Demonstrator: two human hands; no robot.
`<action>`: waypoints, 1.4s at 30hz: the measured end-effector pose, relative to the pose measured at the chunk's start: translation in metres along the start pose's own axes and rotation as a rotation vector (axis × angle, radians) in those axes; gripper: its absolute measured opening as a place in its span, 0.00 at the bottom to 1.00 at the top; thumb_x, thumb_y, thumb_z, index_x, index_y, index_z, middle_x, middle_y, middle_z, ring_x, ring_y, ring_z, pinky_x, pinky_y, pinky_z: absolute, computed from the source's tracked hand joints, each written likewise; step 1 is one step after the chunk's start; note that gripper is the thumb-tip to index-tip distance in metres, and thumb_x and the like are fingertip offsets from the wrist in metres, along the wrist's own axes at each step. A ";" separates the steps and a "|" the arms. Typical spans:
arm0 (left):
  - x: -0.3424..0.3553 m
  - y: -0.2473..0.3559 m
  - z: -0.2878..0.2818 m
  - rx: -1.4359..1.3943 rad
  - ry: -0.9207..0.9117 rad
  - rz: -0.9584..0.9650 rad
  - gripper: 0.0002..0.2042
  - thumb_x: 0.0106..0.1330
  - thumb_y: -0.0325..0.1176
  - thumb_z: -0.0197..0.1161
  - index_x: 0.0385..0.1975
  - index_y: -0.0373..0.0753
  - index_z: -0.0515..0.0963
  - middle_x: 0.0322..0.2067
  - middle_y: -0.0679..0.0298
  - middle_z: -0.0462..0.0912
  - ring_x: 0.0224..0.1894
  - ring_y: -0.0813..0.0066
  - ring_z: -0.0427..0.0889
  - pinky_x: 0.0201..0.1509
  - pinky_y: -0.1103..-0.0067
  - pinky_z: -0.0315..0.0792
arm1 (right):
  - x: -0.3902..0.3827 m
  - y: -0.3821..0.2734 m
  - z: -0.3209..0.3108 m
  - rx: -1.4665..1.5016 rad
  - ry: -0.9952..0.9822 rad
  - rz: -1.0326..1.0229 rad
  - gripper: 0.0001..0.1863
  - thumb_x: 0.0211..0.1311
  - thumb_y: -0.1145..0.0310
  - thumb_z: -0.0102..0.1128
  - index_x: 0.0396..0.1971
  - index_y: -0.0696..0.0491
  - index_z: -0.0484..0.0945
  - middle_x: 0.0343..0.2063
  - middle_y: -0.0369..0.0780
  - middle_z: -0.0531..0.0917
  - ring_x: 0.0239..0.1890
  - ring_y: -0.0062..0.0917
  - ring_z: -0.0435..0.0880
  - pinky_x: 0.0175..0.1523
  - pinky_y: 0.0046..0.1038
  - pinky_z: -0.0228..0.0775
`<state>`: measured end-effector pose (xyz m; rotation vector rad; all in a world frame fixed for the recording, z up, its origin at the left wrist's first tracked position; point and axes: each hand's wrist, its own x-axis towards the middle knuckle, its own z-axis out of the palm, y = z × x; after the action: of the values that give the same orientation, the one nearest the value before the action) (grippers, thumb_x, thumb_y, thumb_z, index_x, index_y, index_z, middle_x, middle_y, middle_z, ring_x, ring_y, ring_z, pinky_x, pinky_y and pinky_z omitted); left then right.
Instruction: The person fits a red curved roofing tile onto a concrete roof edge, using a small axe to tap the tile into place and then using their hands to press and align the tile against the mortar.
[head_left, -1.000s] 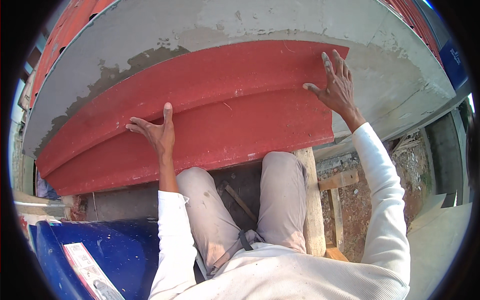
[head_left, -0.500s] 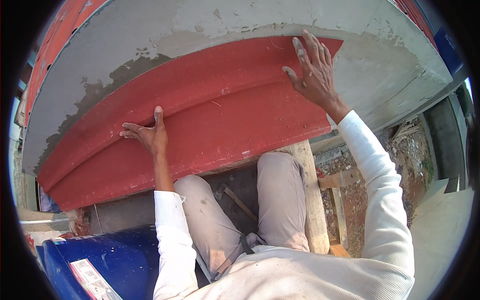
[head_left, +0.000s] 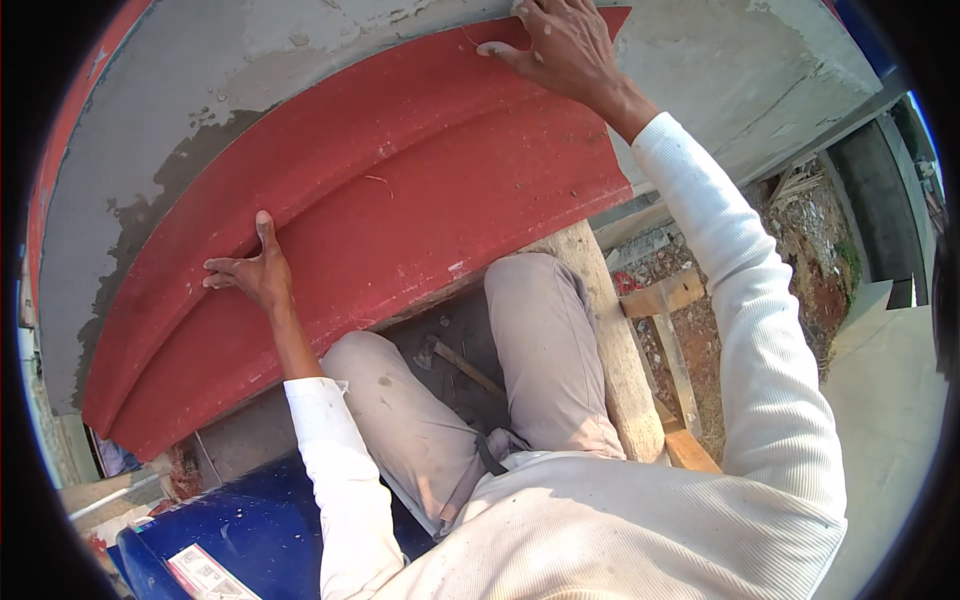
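A long red sheet [head_left: 400, 215] with a raised fold along its length lies across the space in front of my knees, its far edge against a grey plastered surface [head_left: 255, 50]. My left hand [head_left: 256, 273] rests on the fold toward the sheet's left part, thumb and fingers spread apart. Farther off, at the sheet's right end, my right hand [head_left: 572, 50] lies over the far edge. Its thumb is stretched out over the red face; the fingertips reach the picture's upper rim and are partly cut off. Neither hand has anything enclosed in it.
A wooden beam [head_left: 620, 370] runs beside my right leg, with timber pieces [head_left: 665, 293] beyond it. Between my legs lies a wooden-handled tool [head_left: 465, 366] with a metal head, hammer or hatchet. A blue drum-like container [head_left: 260, 525] is at lower left. Rubble [head_left: 790, 270] covers ground at right.
The view has turned, so sheet and wall sit higher at the right and more tilted. My right hand appears higher in the picture, still at the sheet's right end. The left stays on the fold.
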<state>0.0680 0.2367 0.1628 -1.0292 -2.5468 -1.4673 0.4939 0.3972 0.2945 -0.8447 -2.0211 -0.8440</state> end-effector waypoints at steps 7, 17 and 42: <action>-0.001 -0.002 0.015 -0.027 -0.002 0.027 0.75 0.52 0.73 0.71 0.71 0.15 0.27 0.72 0.23 0.18 0.78 0.34 0.17 0.81 0.52 0.32 | 0.003 0.011 -0.003 0.218 -0.414 0.168 0.29 0.62 0.50 0.70 0.40 0.67 0.83 0.43 0.54 0.83 0.52 0.48 0.81 0.56 0.48 0.73; -0.011 0.002 0.007 -0.196 -0.043 0.020 0.76 0.51 0.76 0.68 0.72 0.20 0.21 0.70 0.24 0.11 0.75 0.25 0.16 0.79 0.42 0.32 | 0.001 -0.013 0.000 0.086 -0.455 0.258 0.19 0.64 0.52 0.69 0.33 0.56 0.85 0.33 0.43 0.79 0.34 0.41 0.79 0.40 0.43 0.69; 0.007 -0.234 -0.154 -0.382 0.618 -0.799 0.51 0.66 0.51 0.70 0.73 0.18 0.46 0.76 0.35 0.47 0.78 0.46 0.52 0.80 0.59 0.52 | 0.027 0.004 -0.001 -0.160 -0.751 0.282 0.37 0.68 0.40 0.59 0.54 0.63 0.80 0.53 0.55 0.82 0.55 0.51 0.81 0.58 0.47 0.73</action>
<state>-0.1111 0.0416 0.0725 0.5095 -2.2979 -2.0416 0.4848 0.4058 0.3190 -1.6842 -2.3817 -0.5721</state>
